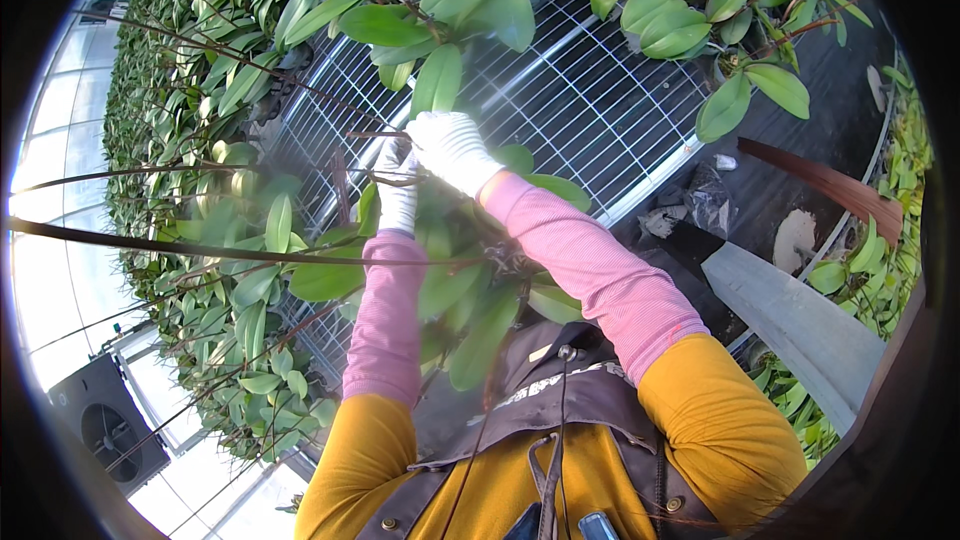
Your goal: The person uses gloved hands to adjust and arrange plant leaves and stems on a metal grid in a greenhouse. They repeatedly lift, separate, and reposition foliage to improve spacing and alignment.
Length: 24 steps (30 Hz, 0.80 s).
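My two hands, in white striped gloves, meet in front of me above a metal wire-mesh bench (570,101). A thin brown orchid stem (375,135) ends at the fingers of my right hand (454,150), which is closed around it. Just beside and below, my left hand (396,187) has its darker fingertips bent against the same stem. An orchid's broad green leaf (437,79) rises directly behind the right hand. Beneath my forearms stands a leafy orchid plant (457,285), blurred and partly covered by my sleeves; its base is hidden.
Dense potted orchids (202,90) fill the left side, and more orchids (675,15) stand at the far right. Long stems, one a dark stem (225,246), cross the view. A grey metal post (787,315) and a plastic bag (707,199) are at right. A fan (109,427) stands lower left.
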Tool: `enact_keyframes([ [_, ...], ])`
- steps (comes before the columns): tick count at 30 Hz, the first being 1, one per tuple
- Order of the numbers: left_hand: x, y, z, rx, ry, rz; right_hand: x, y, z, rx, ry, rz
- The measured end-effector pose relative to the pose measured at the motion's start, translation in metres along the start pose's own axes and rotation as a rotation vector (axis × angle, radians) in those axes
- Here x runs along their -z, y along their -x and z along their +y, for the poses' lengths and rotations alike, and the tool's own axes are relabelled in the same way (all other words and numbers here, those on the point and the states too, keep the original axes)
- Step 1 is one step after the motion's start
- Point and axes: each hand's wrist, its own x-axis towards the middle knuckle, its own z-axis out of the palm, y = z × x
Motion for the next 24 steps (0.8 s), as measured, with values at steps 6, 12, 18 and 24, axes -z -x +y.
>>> enact_keyframes([
  [6, -0.009, 0.006, 0.022, 0.125, 0.253, -0.05, 0.015, 0.009, -0.005, -0.185, -0.252, 0.041],
  [12, -0.012, 0.004, 0.027, 0.041, 0.248, -0.088, 0.02, 0.005, 0.008, 0.006, -0.209, 0.002],
  [18, -0.011, 0.003, 0.03, -0.02, -0.195, -0.062, -0.001, 0.018, 0.065, -0.088, -0.267, -0.118],
  [24, -0.023, 0.025, 0.058, 0.217, -0.378, -0.019, -0.043, 0.021, 0.072, -0.059, -0.493, -0.09],
])
